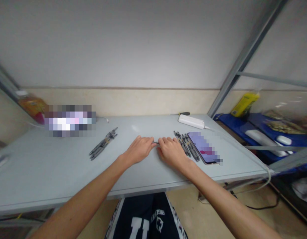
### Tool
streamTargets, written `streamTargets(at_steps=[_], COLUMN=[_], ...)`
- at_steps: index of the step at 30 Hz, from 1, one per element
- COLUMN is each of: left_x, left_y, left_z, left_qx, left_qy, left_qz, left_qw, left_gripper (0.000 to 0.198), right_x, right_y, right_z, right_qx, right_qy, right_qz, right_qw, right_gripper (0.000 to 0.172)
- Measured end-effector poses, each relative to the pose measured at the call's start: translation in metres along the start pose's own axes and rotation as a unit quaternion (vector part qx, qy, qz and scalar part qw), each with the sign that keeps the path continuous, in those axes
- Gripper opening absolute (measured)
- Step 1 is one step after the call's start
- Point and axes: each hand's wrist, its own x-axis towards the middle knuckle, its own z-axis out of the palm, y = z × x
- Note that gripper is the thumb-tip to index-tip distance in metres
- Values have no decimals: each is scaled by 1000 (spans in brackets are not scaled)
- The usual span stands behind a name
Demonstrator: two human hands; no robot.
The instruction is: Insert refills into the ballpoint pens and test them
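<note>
Head view: dark blue shorts with white print sit nearest, below the edge of the pale grey flat table. Risk, my judgement: the thin dark grey plastic pen shows only as a sliver between both fists, so a hard pull or twist could make it slip out. The row of dark grey pens just beside the right hand could get knocked. Left hand is curled closed, fingertips pinching the pen's near end. Right hand is curled closed on the other end. Loose bundle of dark grey pens lies well left of the left hand.
</note>
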Motion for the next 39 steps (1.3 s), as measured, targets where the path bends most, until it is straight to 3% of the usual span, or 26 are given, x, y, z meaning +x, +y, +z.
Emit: streamTargets(at_steps=[6,11,20,26,29,34,39], left_x=[0,1,-2,1,2,3,4], left_y=[9,18,13,14,11,0,-7], left_z=[-4,-3,0,0,2,5,11], left_qx=[107,142,105,69,25,-53,-45], left_qy=[65,71,-33,-60,-27,69,64], left_qz=[63,41,-139,-206,-173,-52,-50], left_qw=[990,986,984,974,984,995,996], left_gripper=[27,15,25,23,21,27,37], right_x=[11,24,17,19,22,26,26], right_y=[3,11,-23,-22,-15,-3,1], right_z=[6,3,5,5,10,13,13], right_qx=[98,210,68,17,2,-12,-14], right_qy=[-73,-164,-68,-33,-12,-12,-24], right_qz=[139,128,91,68,77,113,90], right_qw=[983,955,991,997,997,993,996], right_gripper=[41,38,31,31,31,36,38])
